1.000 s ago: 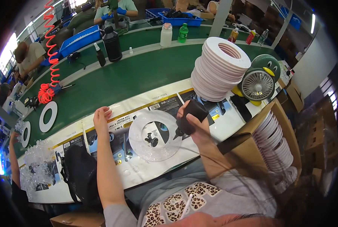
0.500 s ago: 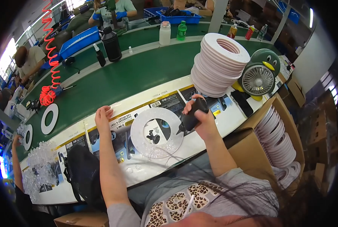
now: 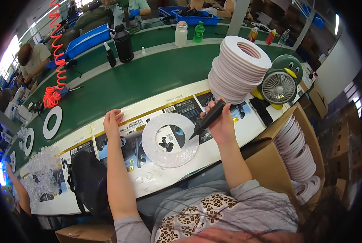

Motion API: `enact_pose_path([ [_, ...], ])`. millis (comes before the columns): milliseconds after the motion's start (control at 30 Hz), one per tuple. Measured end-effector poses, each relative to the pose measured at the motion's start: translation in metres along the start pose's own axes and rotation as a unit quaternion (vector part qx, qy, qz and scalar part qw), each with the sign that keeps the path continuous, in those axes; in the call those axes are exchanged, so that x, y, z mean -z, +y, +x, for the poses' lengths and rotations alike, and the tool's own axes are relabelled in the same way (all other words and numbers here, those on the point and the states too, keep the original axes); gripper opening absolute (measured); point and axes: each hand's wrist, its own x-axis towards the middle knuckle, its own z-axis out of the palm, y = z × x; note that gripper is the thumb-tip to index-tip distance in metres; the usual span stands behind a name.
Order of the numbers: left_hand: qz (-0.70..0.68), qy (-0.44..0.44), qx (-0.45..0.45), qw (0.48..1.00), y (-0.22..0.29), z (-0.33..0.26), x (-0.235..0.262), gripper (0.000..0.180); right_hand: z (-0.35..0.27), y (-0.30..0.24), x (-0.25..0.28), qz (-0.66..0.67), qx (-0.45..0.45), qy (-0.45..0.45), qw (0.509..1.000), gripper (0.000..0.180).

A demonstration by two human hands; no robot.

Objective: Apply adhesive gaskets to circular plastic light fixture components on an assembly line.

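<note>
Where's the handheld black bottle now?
In the head view, the black bottle is right of centre, in the right hand, angled toward the flat white ring on its left.

To me the flat, white, round ring looks like smooth plastic, speckled and glistening. I read the black, nozzled squeeze bottle as matt plastic, the black-and-yellow printed sheeting as glossy paper, the tan, open-topped box as dull cardboard, the clear, heaped pieces as shiny plastic.

Bottle partly hidden, red hose cropped
</note>
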Motion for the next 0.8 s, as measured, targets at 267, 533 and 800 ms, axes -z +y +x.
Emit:
enact_pose_path([
  [267,0.005,-0.005,-0.004,1.000,-0.003,0.003,0.003,0.026,0.012,0.001,-0.014,0.040,-0.031,0.094,0.994,0.045],
  [533,0.010,0.001,0.002,1.000,0.002,0.000,-0.001,0.027,0.021,0.006,-0.027,0.085,-0.053,0.016,0.995,0.040],
  [800,0.005,-0.010,0.002,1.000,0.000,0.001,0.002,0.028,0.014,0.024,-0.040,-0.096,-0.020,-0.015,0.995,0.042],
])
